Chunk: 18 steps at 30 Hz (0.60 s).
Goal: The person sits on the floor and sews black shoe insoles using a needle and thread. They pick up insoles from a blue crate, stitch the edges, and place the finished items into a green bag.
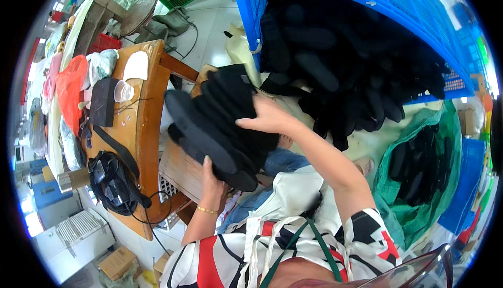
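A stack of black shoe insoles (pixel 217 123) rests on my lap, fanned out toward the upper left. My left hand (pixel 211 179) grips the stack's lower edge from beneath, a gold bracelet on its wrist. My right hand (pixel 267 116) lies flat on top of the stack at its right side, pressing it. Just beyond my right hand, a blue plastic crate (pixel 246 10) lies tipped, spilling many more black insoles (pixel 346 63).
A wooden table (pixel 146 115) at left carries a black bag (pixel 112 183), a plastic cup (pixel 123 90), an orange bag (pixel 70 86) and a white insole. A green sack (pixel 398 204) with black insoles sits at right. A green crate stands at the top.
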### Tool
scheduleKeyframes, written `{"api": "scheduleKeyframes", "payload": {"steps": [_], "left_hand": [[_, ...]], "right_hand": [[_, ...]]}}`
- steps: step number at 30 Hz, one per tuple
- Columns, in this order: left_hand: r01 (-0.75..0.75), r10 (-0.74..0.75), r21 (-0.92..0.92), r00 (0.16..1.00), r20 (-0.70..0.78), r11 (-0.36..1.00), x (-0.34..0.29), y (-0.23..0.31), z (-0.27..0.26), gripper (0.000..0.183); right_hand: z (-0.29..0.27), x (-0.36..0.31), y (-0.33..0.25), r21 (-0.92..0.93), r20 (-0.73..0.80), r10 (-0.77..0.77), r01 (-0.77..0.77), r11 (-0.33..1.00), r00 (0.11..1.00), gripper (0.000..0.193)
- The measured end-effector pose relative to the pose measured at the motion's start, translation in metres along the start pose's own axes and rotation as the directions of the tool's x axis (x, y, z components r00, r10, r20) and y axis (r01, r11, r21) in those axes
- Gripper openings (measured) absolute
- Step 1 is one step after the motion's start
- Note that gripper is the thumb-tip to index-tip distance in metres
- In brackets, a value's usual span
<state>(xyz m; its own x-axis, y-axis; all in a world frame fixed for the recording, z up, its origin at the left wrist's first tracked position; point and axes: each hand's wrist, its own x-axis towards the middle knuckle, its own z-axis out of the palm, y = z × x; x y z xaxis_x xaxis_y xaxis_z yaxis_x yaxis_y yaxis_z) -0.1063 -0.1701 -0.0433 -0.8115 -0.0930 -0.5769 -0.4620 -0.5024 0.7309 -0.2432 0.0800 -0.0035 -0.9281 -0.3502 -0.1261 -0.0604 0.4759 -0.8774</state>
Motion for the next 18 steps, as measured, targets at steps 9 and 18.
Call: {"api": "scheduleKeyframes", "payload": {"steps": [9, 18], "left_hand": [[-0.071, 0.654, 0.997, 0.755, 0.050, 0.005, 0.011, 0.037, -0.032, 0.086], [-0.488, 0.399, 0.747, 0.639, 0.658, -0.451, 0.047, 0.041, 0.042, 0.065]], "right_hand": [[0.103, 0.066, 0.019, -0.365, -0.247, 0.194, -0.277, 0.889, 0.949, 0.048], [0.091, 0.049, 0.016, -0.275, 0.141, -0.104, 0.140, 0.951, 0.984, 0.056]]}}
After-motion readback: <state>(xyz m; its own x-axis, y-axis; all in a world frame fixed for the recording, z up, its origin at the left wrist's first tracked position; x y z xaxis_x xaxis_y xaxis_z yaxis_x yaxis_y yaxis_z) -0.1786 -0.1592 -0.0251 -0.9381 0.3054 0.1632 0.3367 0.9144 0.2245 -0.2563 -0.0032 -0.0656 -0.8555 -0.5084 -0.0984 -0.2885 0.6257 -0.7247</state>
